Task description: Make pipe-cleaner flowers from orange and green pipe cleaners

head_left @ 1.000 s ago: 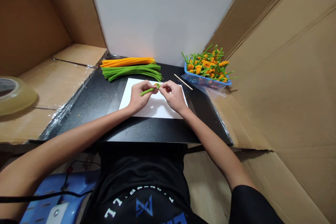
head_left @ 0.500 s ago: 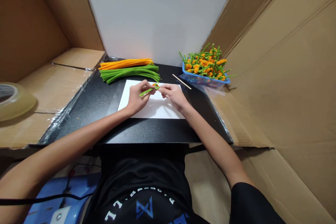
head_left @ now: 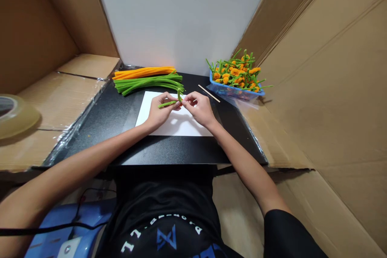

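Note:
My left hand [head_left: 161, 112] grips a green chenille pipe cleaner [head_left: 168, 104] above a sheet of white paper [head_left: 175, 124]. Its short bent end stands upright between my hands. My right hand [head_left: 199, 109] pinches at that bent end with its fingertips, close to my left fingers. Behind the paper lie a bundle of green pipe cleaners [head_left: 148, 83] and a bundle of orange pipe cleaners [head_left: 143, 72]. A blue plastic basket [head_left: 232, 90] to the right holds several orange-headed flowers with green stems [head_left: 234, 73].
A thin wooden stick [head_left: 209, 93] lies between the paper and the basket on a black tabletop [head_left: 169, 151]. Cardboard sheets line both sides, with a white wall behind. A roll of clear tape [head_left: 13, 116] sits on the cardboard at the left.
The bent end of the green pipe cleaner now stands more upright, and the piece's long end has swung left. My fingers have shifted around it, and the view has moved slightly.

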Available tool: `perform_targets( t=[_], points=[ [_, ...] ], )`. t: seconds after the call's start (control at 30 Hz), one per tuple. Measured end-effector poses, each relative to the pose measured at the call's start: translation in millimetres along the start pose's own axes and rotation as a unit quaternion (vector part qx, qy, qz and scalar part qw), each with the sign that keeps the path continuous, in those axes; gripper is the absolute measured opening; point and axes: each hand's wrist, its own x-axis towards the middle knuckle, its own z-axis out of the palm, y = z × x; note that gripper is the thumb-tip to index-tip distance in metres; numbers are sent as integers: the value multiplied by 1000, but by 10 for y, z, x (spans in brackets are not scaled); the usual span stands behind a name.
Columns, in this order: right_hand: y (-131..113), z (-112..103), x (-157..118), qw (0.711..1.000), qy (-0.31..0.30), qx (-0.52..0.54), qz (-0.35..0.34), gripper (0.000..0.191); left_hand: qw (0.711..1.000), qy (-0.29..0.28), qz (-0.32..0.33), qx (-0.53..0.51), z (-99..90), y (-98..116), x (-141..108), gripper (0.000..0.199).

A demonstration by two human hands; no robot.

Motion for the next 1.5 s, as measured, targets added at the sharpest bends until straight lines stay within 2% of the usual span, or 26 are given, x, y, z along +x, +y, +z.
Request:
perform_targets(
  t=[0.2,0.5,0.67,0.8,0.93,1.33,1.4,1.5],
  points=[
    [91,-43,34,996,-20,82,32,20,997,-49,11,51,-65,-12,22,47],
    [115,-163,79,993,-97,59,19,19,990,-121,-15,72,-91,-5,49,44],
    [104,-136,77,995,-92,3,24,13,990,-103,12,99,-96,-27,39,40],
    [103,-67,72,995,-72,-10,72,8,989,-70,55,118,-70,-49,-15,40],
    [94,-25,68,990,-75,20,119,10,989,-46,76,120,-33,-58,-58,40],
    [152,-32,62,972,-53,148,176,20,999,-23,-18,44,-57,-21,-6,43],
    [148,-40,54,973,-53,153,166,22,998,-29,-24,42,-51,-19,-9,44],
    [112,-38,34,983,-63,142,102,26,998,-37,-28,42,-38,-14,-18,46]
  ],
)
